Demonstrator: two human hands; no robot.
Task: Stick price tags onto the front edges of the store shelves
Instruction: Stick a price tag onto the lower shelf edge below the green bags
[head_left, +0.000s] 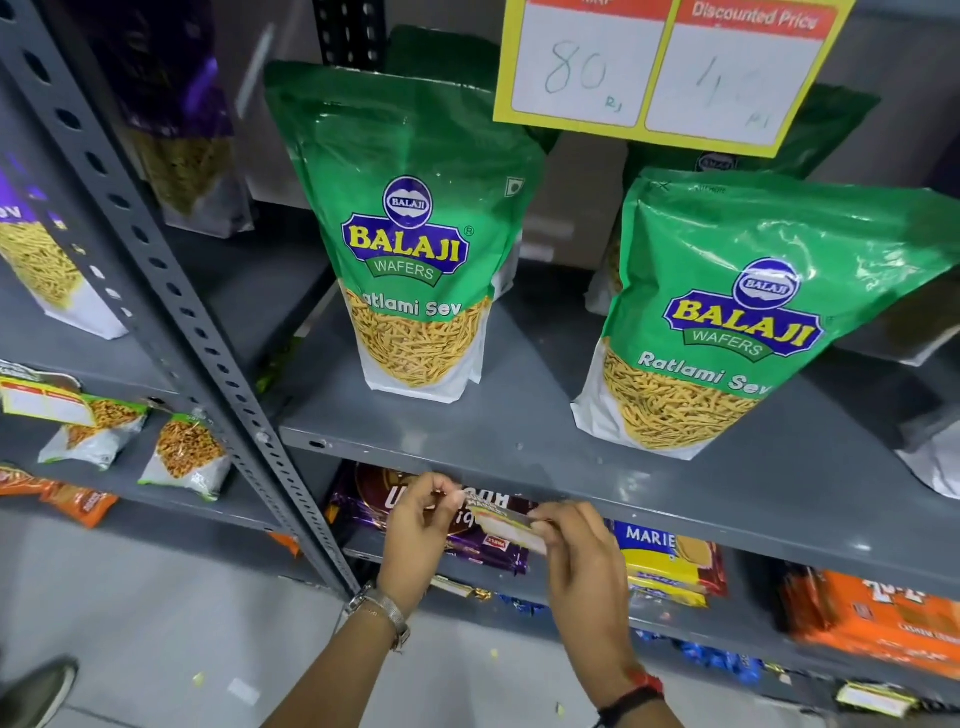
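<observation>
Both hands meet just below the front edge of the grey metal shelf (571, 467), holding a small price tag (511, 522) between them; the left hand (418, 525), with a metal watch (382, 610) on its wrist, pinches the tag's left end between thumb and fingertips; the right hand (582, 551), with a red and black band (636, 688) at the wrist, pinches the right end, its fingers curled in. The tag is tilted and blurred, so its print cannot be read; it hangs close under the shelf's front lip, and whether it touches the lip cannot be told.

On the shelf above stand two green Balaji Ratlami Sev bags, one upright at the left (415, 249), one leaning at the right (727, 322); above them hangs a yellow-bordered price card (660, 67) with "80" written in one box and "Discounted Price" printed over the other.

Behind the hands, on the lower shelf, lie a purple biscuit pack (467, 551), a yellow Marie pack (665, 561) and orange packs (872, 618) further right; a slotted grey upright (171, 291) runs diagonally at the left, with more snack bags (182, 457) on the neighbouring rack beyond it.
</observation>
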